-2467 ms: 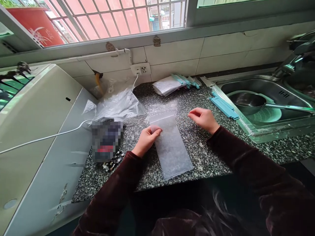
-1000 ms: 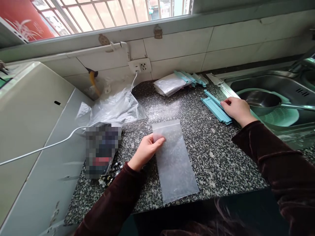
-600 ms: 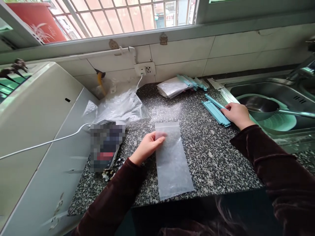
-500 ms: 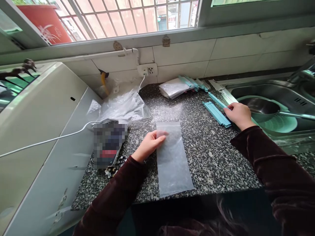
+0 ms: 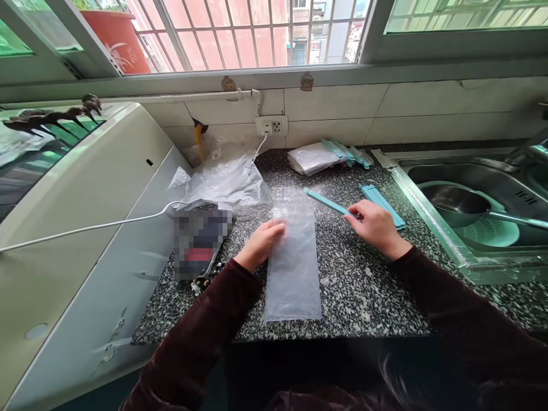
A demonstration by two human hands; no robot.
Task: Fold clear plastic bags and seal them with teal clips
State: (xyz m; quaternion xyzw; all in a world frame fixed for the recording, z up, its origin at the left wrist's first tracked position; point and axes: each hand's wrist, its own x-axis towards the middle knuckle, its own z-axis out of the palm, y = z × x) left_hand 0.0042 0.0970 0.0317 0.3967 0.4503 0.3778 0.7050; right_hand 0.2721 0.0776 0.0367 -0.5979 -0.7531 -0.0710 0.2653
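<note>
My left hand (image 5: 262,242) pinches the left edge of a frosted clear zip bag (image 5: 294,274), thumb on top, near its upper end. The bag hangs over the speckled counter with its lower end toward me. In my right hand (image 5: 377,225) is a thin light-blue bag sealing clip (image 5: 327,201), gripped at one end and pointing up and left toward the bag's top. Clip and bag are apart. Just beyond my right hand lie several more blue clips (image 5: 383,206) in a bundle.
A stack of clear bags with blue clips (image 5: 314,158) lies by the back wall. Crumpled plastic (image 5: 226,180) and a blurred-out phone (image 5: 201,245) are at left, with a white cable (image 5: 141,218). The sink (image 5: 454,264), holding a pan (image 5: 458,200), is at right.
My right hand has lifted one blue clip off the bundle and carried it left toward the bag. My left hand keeps its pinch on the bag. The view has shifted.
</note>
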